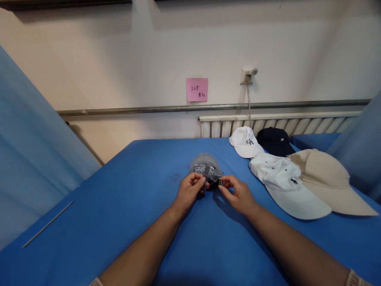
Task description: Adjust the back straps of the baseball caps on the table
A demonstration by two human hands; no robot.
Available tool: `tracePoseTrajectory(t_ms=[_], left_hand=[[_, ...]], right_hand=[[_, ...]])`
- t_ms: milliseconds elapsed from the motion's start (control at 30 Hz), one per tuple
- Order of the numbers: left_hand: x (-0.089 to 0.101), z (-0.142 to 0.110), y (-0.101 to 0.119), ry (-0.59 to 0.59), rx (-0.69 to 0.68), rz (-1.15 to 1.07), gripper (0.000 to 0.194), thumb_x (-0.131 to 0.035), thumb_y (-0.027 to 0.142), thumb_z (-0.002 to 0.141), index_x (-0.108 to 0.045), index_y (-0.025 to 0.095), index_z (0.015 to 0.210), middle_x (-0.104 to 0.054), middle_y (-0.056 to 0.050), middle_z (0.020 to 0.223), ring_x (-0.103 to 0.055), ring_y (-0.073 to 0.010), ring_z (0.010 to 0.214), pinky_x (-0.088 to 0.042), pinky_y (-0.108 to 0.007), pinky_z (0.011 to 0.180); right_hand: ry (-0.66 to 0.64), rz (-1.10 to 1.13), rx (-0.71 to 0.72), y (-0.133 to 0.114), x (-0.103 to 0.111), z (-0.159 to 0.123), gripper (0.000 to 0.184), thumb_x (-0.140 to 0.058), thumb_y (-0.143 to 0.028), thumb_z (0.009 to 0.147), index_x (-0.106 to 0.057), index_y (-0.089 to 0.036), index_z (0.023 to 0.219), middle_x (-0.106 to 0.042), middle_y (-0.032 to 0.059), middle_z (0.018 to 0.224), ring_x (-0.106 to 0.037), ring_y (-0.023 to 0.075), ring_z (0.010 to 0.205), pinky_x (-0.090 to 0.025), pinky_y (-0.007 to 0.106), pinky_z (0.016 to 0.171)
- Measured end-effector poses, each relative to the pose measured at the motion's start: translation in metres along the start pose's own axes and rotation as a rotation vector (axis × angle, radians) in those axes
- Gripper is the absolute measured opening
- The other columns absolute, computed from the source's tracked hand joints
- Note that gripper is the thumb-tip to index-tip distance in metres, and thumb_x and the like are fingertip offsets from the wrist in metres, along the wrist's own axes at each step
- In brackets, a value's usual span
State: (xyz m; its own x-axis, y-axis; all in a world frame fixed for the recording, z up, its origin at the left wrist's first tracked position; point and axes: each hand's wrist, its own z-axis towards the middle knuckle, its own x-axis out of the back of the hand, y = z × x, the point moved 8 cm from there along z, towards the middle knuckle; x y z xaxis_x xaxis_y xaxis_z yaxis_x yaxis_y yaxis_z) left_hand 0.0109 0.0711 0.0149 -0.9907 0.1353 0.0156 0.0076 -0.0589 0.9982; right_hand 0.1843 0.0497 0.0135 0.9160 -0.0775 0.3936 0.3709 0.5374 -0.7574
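Observation:
A grey baseball cap (206,159) with white lettering sits on the blue-covered table, its brim not visible and a dark opening low on the near side. My left hand (189,188) is closed in a pinch at the left of this opening, on what looks like one end of the cap's strap. At the right side, my right hand (236,192) pinches a small dark piece at the cap's edge, apparently the other strap end. Between my two hands there is a gap. Fingers partly cover the lower edge of the cap.
To the right lie a white cap (242,139), a navy cap (275,139), a pale cap (285,182) and a beige cap (327,171). A thin stick (47,224) rests at the left. Blue curtains (29,159) hang at the side; a radiator (279,123) stands behind.

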Motion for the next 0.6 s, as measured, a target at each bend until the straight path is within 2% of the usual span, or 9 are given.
tracePoseTrajectory(t_ms=[200, 300, 433, 600], left_hand=[[0.038, 0.004, 0.023, 0.218, -0.136, -0.039, 0.028, -0.068, 0.044, 0.078, -0.058, 0.017, 0.077, -0.058, 0.003, 0.061, -0.050, -0.0083, 0.052, -0.040, -0.021, 0.053], [0.052, 0.004, 0.032, 0.302, -0.194, -0.055, 0.025, -0.067, 0.041, 0.079, -0.059, 0.017, 0.077, -0.057, 0.004, 0.061, -0.048, -0.0069, 0.051, -0.039, -0.020, 0.053], [0.054, 0.004, 0.033, 0.322, -0.195, -0.099, 0.024, -0.069, 0.038, 0.078, -0.059, 0.017, 0.078, -0.056, 0.005, 0.061, -0.047, -0.0066, 0.050, -0.039, -0.019, 0.052], [0.044, 0.004, 0.023, 0.273, -0.135, -0.188, 0.027, -0.070, 0.041, 0.078, -0.058, 0.016, 0.080, -0.060, 0.003, 0.065, -0.051, -0.0074, 0.051, -0.042, -0.020, 0.051]], right_hand=[[0.283, 0.381, -0.290, 0.040, 0.016, 0.005, 0.030, -0.066, -0.046, 0.080, -0.060, -0.020, 0.094, -0.067, 0.0026, 0.080, -0.064, 0.0174, 0.068, -0.052, 0.031, 0.066], [0.389, 0.457, -0.381, 0.050, 0.027, 0.005, 0.035, -0.068, -0.053, 0.076, -0.061, -0.020, 0.085, -0.068, 0.0030, 0.078, -0.064, 0.0180, 0.070, -0.052, 0.032, 0.067], [0.369, 0.508, -0.427, 0.053, 0.029, 0.007, 0.035, -0.069, -0.053, 0.075, -0.063, -0.019, 0.080, -0.069, 0.0048, 0.083, -0.066, 0.0197, 0.079, -0.052, 0.033, 0.073], [0.290, 0.383, -0.299, 0.036, 0.027, 0.006, 0.027, -0.066, -0.045, 0.080, -0.062, -0.019, 0.082, -0.065, 0.0013, 0.072, -0.060, 0.0147, 0.065, -0.048, 0.027, 0.063]])
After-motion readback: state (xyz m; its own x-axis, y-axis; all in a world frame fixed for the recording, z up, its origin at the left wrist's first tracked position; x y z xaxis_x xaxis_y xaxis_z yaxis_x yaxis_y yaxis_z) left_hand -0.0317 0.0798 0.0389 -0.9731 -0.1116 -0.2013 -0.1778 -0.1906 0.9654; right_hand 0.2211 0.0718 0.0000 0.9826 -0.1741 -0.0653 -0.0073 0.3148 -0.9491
